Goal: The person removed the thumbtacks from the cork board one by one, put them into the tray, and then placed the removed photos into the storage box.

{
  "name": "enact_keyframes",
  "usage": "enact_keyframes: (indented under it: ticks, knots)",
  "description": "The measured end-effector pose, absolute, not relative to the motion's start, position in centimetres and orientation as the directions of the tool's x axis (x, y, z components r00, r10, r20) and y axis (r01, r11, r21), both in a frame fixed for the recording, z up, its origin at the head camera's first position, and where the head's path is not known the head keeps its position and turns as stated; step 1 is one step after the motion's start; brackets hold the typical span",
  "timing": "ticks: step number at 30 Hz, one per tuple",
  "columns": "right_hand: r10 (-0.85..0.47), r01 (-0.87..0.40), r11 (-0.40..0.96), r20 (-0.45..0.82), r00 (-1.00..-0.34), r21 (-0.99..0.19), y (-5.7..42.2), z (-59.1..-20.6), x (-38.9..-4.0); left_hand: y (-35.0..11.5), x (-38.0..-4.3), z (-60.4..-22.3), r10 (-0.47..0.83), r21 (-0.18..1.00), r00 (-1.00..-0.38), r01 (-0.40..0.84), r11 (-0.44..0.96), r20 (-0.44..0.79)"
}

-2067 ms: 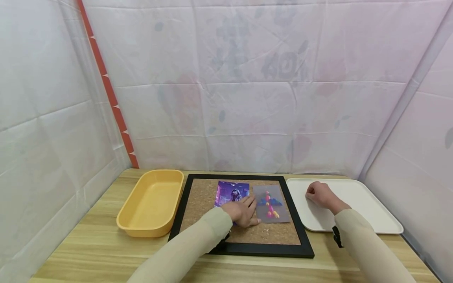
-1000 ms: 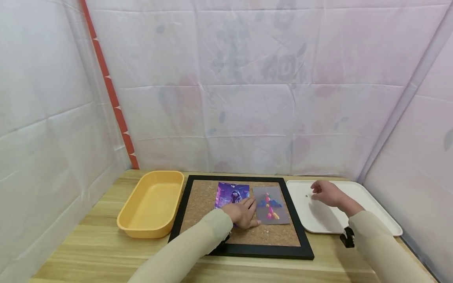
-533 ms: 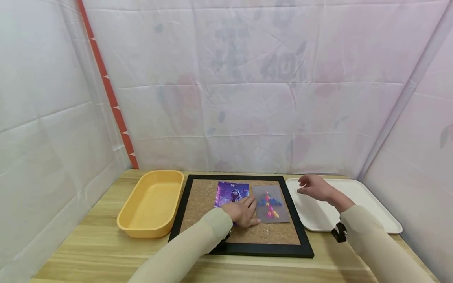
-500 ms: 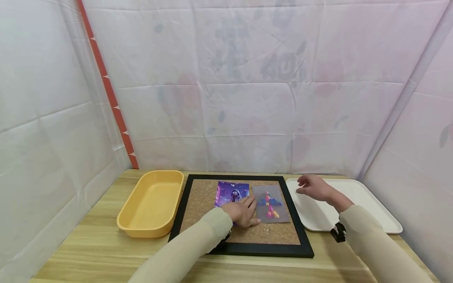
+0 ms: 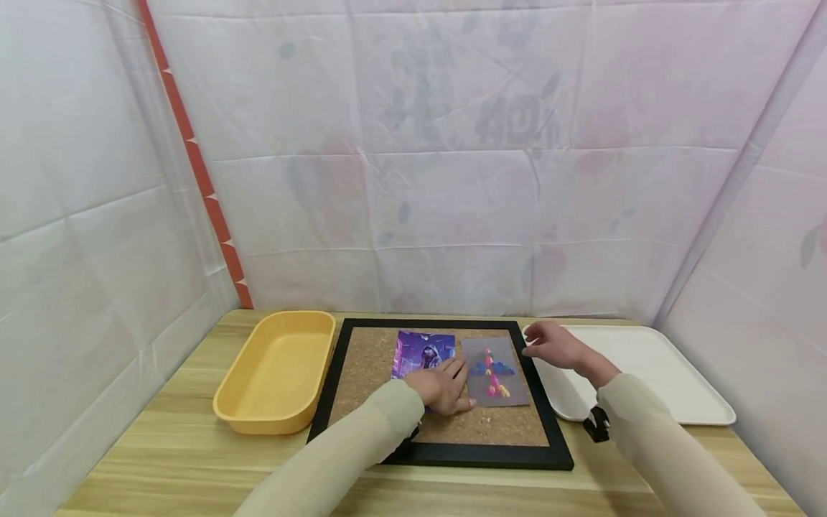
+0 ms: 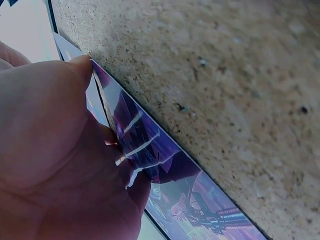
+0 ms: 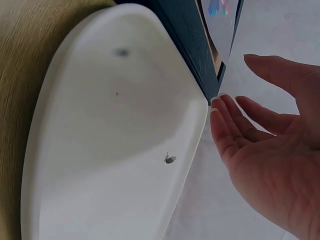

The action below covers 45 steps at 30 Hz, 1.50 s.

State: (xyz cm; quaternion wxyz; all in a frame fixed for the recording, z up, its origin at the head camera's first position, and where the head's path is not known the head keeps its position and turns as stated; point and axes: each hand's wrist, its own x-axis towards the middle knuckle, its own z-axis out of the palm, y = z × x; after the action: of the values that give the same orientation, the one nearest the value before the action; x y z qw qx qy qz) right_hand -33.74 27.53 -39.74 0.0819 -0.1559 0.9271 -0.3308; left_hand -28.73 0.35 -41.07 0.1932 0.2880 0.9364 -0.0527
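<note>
My left hand [image 5: 442, 388] lies with extended fingers on a purple card [image 5: 413, 352] showing a hooded figure, covering its lower part. The thumb reaches the edge of a grey card [image 5: 513, 391] with a pink and blue picture. Both cards lie on a black-framed corkboard [image 5: 362, 359]. Above the border between the board and a white tray [image 5: 652, 370] is my right hand [image 5: 557, 346]. In the right wrist view its thumb and fingers stand apart, nothing between them. A small silver thumbtack [image 7: 170, 159] lies on the tray.
At the left of the wooden table [image 5: 168, 445] stands a yellow tub [image 5: 278, 373], close to the board's frame. White cloth walls [image 5: 452, 179] enclose the back and both sides.
My right hand has moved left from over the white tray to the corkboard's right edge, its fingers spread more than at first. My left hand stays in place on the cards.
</note>
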Motion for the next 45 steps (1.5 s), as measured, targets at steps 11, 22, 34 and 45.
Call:
enact_keyframes:
  ticks: [11,22,34,45]
  knots:
    - [-0.355,-0.213,0.699,-0.074,-0.932,-0.682,26.4,-40.5,-34.3,0.4,-28.6,-41.3,0.515,0.001,-0.77,0.556,0.831,-0.376]
    - [-0.35,-0.163,0.657,-0.106,-0.931,-0.736,25.8,-40.9,-34.7,0.3,-28.5,-41.4,0.519,0.005,-0.772,0.556,0.831,-0.368]
    - [-0.345,-0.131,0.643,-0.134,-0.929,-0.754,25.4,-40.8,-34.6,0.4,-28.5,-41.3,0.515,-0.006,-0.773,0.557,0.831,-0.37]
    - [-0.332,-0.119,0.637,-0.132,-0.934,-0.762,25.5,-41.3,-34.3,0.4,-28.5,-41.3,0.518,-0.002,-0.772,0.558,0.83,-0.37]
